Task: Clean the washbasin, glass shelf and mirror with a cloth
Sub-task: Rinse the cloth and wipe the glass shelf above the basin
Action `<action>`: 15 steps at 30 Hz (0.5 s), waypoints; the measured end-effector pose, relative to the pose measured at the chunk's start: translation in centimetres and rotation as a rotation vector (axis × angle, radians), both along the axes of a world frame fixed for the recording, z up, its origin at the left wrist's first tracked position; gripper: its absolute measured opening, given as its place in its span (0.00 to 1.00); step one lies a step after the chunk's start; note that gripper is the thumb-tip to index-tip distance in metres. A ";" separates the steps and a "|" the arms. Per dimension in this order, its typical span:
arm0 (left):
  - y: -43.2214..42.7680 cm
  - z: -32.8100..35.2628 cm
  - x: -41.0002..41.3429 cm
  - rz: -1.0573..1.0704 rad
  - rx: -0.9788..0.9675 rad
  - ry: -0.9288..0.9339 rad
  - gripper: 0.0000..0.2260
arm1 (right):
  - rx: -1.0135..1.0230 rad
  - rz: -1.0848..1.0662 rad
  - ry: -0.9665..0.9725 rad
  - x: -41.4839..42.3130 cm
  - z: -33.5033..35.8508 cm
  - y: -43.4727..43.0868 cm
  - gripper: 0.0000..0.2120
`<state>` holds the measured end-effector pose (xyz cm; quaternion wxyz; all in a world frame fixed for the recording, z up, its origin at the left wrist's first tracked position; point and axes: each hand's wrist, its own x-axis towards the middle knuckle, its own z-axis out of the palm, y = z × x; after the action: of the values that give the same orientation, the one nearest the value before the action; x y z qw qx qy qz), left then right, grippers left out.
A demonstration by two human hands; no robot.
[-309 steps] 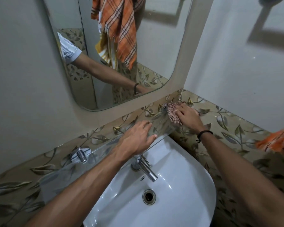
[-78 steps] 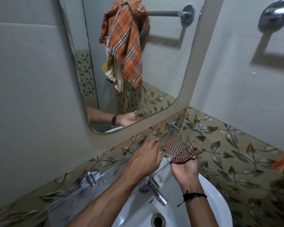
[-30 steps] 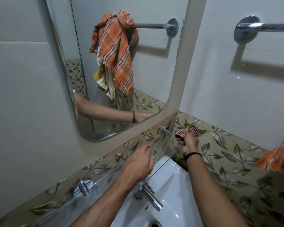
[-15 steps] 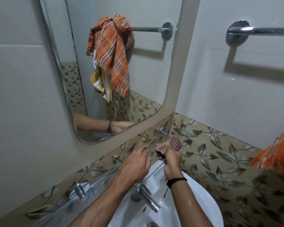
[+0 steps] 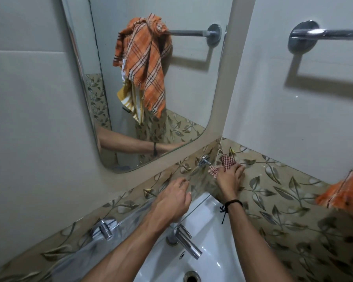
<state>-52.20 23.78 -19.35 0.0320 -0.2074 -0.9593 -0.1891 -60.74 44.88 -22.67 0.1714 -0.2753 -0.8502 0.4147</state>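
Observation:
My right hand (image 5: 229, 177) grips a small red-checked cloth (image 5: 224, 163) and presses it at the right end of the glass shelf (image 5: 130, 222), beside the right chrome bracket (image 5: 203, 160) in the wall corner. My left hand (image 5: 170, 201) rests flat on the shelf's middle, fingers spread. The clear shelf runs along the leaf-patterned tiles above the white washbasin (image 5: 210, 267). The mirror (image 5: 181, 82) hangs above and reflects my right forearm.
A chrome tap (image 5: 184, 242) juts out under the shelf, with the drain (image 5: 191, 278) below. A left shelf bracket (image 5: 103, 228) sits on the tiles. A towel rail (image 5: 322, 34) is on the right wall; an orange checked towel (image 5: 342, 193) hangs at the right edge.
My right hand has moved the cloth from in front of the shelf edge back to the right end in the corner. My left hand stays on the shelf.

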 end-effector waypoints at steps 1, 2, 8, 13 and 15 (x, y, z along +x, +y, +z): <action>0.0 0.1 0.0 -0.001 -0.003 0.003 0.23 | 0.115 0.044 -0.043 0.0 0.4 0.5 0.35; 0.0 0.1 0.1 -0.002 -0.003 0.003 0.23 | 0.228 0.084 -0.082 -0.4 0.6 1.0 0.35; 0.2 0.2 0.0 -0.004 -0.011 -0.007 0.23 | 0.515 0.298 -0.174 -0.4 2.1 0.0 0.34; 0.2 0.0 0.0 -0.003 -0.026 0.004 0.23 | 0.628 0.526 -0.131 1.6 2.2 -1.2 0.32; 0.1 0.0 0.1 0.000 -0.021 0.013 0.23 | 0.601 0.531 -0.149 0.7 3.1 -0.4 0.30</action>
<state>-52.15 23.91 -19.34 0.0359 -0.2090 -0.9610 -0.1778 -59.99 44.44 -19.60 0.0691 -0.0134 -0.9852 0.1562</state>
